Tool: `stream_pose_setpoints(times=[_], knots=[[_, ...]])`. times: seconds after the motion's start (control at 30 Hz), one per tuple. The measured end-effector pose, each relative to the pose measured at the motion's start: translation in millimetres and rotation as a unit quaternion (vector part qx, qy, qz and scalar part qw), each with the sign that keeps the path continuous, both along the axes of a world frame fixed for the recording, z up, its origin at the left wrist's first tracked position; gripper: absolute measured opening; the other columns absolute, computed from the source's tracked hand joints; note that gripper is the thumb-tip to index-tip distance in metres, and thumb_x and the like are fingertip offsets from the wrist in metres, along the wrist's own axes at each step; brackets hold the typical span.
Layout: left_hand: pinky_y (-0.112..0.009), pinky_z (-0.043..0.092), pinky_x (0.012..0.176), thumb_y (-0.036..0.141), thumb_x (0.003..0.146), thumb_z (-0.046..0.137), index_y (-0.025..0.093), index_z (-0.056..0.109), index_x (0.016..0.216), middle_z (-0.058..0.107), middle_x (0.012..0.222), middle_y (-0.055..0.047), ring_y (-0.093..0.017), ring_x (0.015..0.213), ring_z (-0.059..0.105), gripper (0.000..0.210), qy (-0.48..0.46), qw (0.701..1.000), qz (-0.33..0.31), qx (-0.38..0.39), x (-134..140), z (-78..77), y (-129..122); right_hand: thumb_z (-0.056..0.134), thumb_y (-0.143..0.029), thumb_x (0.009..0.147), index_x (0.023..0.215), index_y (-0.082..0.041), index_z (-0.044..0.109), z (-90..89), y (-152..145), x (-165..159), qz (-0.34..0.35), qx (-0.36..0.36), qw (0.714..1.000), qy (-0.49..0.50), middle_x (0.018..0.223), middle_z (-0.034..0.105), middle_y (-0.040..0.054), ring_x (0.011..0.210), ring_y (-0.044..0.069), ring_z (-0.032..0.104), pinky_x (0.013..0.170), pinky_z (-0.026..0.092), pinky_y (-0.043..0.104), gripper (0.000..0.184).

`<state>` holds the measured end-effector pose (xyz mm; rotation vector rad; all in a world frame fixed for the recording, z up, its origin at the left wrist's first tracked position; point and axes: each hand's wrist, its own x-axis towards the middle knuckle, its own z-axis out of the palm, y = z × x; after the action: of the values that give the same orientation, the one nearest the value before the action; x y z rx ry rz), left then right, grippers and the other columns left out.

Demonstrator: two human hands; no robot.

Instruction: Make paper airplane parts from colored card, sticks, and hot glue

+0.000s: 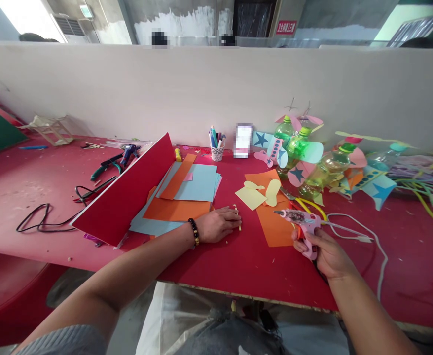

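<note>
Hands point(220, 225) apart, the right point(330, 254) grips a glue gun point(312, 223)

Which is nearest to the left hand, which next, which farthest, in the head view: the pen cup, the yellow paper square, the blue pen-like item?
From the left hand:
1. Yellow paper square, to its right.
2. Pen cup, beyond the hand.
3. Blue pen-like item, far off to the left.

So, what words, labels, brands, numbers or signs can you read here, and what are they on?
"卫生间请上三楼", as best I can read it: red sign on the far wall, small and slightly blurred.
Small pale sign, upper left: too small to read.
Phone: screen blurred, unreadable.
Pink glue gun: no readable lettering.
</note>
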<state>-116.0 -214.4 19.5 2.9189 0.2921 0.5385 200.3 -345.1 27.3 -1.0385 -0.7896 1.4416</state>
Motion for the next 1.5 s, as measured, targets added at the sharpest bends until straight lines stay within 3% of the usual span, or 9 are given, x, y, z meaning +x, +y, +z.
stream_pose_setpoints(times=[1.5], knots=[[-0.047, 0.028, 0.112, 0.029, 0.09, 0.049, 0.024, 0.059, 0.122, 0.056, 0.127, -0.009, -0.026, 0.13, 0.041, 0.035, 0.019, 0.999, -0.014, -0.047, -2.8, 3.0, 2.6, 0.065, -0.027, 0.076, 0.084, -0.02, 0.065, 7.1, -0.6, -4.9, -0.009, -0.008, 1.0, -0.011, 0.079, 0.063, 0.0071, 0.054, 0.014, 0.046, 0.051, 0.035, 0.032, 0.01]])
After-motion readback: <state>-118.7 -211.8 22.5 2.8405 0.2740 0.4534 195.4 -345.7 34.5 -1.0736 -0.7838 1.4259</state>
